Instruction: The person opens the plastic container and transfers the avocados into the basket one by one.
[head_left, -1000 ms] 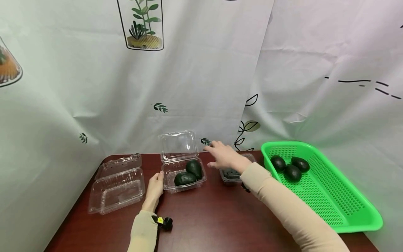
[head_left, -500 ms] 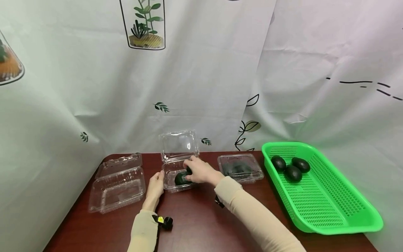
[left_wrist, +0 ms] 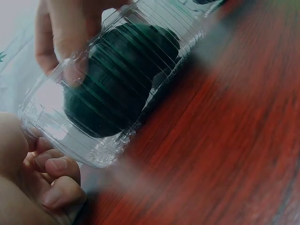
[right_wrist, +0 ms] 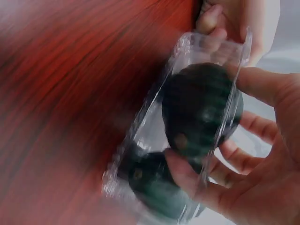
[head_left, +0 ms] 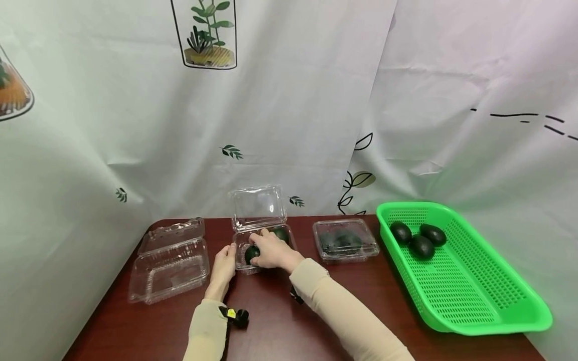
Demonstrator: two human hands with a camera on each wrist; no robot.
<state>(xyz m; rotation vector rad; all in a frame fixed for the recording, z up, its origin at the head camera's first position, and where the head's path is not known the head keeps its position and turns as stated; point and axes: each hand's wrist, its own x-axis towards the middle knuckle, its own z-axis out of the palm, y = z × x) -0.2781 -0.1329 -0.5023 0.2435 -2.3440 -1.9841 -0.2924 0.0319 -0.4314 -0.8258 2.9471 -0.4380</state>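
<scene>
Left hand (head_left: 222,265) braces the near-left corner of the open clear plastic clamshell box (head_left: 264,235) on the dark red wooden bench (head_left: 280,321), fingers curled against its wall. Right hand (head_left: 271,250) cups a dark green avocado (head_left: 251,253) inside that box, beside a second avocado (head_left: 282,233). Judged step: seating fruit in the box. Next move likely calls for letting go and folding down the upright lid (head_left: 258,206). Farther right: a closed clamshell (head_left: 345,240), then a green mesh basket (head_left: 478,296) with three avocados.

On my feed, an empty open clamshell (head_left: 169,263) lies at the left of the dark red counter (head_left: 280,326). A closed clamshell (head_left: 345,240) sits mid-right. A green basket (head_left: 474,291) at the right holds three avocados (head_left: 417,238). A leaf-printed curtain (head_left: 289,100) hangs behind.
</scene>
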